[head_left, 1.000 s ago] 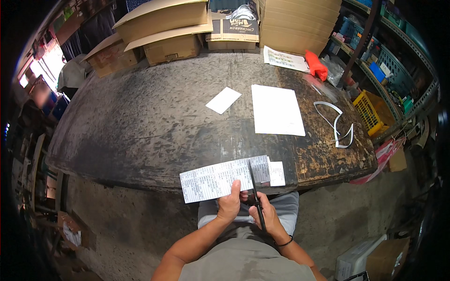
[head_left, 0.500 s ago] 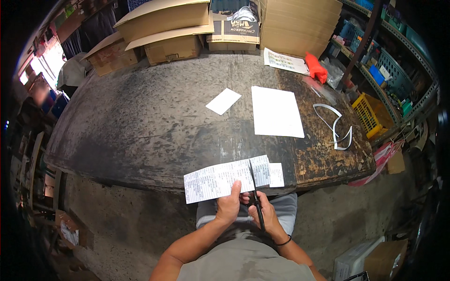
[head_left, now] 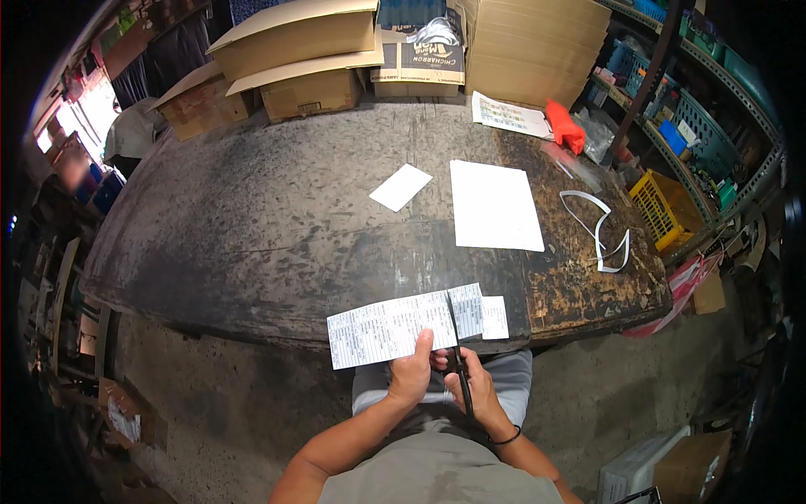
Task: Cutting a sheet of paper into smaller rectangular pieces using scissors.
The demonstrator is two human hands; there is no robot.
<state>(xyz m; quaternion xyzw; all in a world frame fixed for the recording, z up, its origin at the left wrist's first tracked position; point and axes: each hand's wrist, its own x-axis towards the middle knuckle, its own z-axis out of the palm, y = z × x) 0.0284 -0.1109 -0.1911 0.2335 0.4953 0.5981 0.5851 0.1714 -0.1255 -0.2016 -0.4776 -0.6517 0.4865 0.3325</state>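
My left hand grips a long printed paper strip from below, its thumb pressed on top. Black scissors are in my right hand, fingers wrapped round the handles. Their blades cross the strip near its right end, where a short section lies beyond them. Whether the paper is cut there I cannot tell. Just right of the strip, a small printed paper piece rests at the table's near edge. My fingertips beneath the strip are partly hidden.
On the worn dark table lie a white paper stack, a small white sheet, curled white offcuts, a printed sheet and a red plastic bag. Cardboard boxes stand along the back. Shelves with a yellow crate are at right.
The view has shifted slightly, so the table and papers sit a little lower. Both hands keep nearly the same hold on the strip and scissors.
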